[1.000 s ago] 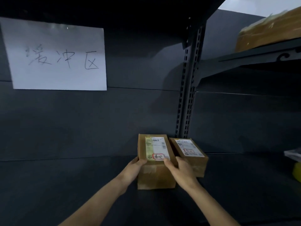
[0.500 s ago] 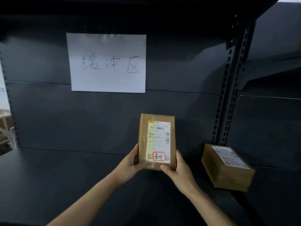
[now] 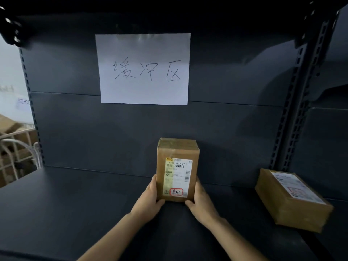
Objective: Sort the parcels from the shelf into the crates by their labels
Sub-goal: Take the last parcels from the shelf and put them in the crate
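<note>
Matt cardboard parcel (image 3: 178,169), dark metal shelf (image 3: 75,204)

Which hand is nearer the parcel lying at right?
Right. Both grip the upright parcel: right hand on its side facing the lying parcel, left hand on the far side.

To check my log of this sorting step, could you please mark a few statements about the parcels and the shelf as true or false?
1. The left hand and right hand grip the held parcel at its lower sides. True.
2. The second parcel is stacked on top of the held parcel. False: it lies apart, on the shelf to the right.
3. A white paper sign with handwritten characters hangs on the back panel above the held parcel. True.
4. The held parcel's label faces away from the camera. False: it faces the camera, with a red-outlined mark at its bottom.
</note>
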### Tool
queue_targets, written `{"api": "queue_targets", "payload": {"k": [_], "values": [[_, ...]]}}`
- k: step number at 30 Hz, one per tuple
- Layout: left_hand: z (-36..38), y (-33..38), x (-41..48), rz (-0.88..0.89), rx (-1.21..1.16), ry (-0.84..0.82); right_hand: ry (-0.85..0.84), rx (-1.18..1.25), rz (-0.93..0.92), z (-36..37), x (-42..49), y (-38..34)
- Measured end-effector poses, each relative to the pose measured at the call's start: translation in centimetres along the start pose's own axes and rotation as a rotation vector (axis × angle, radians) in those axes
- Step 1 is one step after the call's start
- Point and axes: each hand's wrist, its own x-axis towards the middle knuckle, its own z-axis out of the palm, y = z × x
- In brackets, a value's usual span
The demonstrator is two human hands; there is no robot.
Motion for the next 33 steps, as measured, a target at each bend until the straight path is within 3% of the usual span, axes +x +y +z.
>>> {"api": "queue_targets", "payload": {"k": [2,5,8,14,20,24,28,30,33], "values": [[0.0,-0.3,-0.2,-0.040,0.049,-0.022,-0.006,-0.038,0.000,-0.4,-0.1,0.3],[-0.3,-0.3,-1.3,-0.093,0.320,0.044,0.007,-0.141,0.039,-1.7,-0.6,1.2],[-0.1,0.2,-2.8,0.038,0.500,0.203,0.061,-0.251,0.052,-3.6,-1.4,2.4],[1.9,5.1,-4.0,0.438,0.514,0.320,0.223,-0.387,-0.023,-8.4,-4.2,4.2],[6.0,9.2,-2.9,0.411,0.429,0.171,0.565,-0.417,0.058,-15.4,-7.0,7.8],[8.1,12.6,-2.0,0.410,0.330,0.070,0.661,-0.252,0.297,-19.8,-8.2,11.8],[10.7,17.4,-0.9,0.298,0.071,-0.139,0.526,0.171,0.583,-21.7,-8.6,14.5],[11.8,19.7,-0.6,0.177,-0.138,-0.298,0.418,0.457,0.638,-21.4,-9.3,14.3],[12.7,21.9,-0.6,0.015,-0.472,-0.461,0.368,0.598,0.566,-20.0,-9.9,14.5]]}}
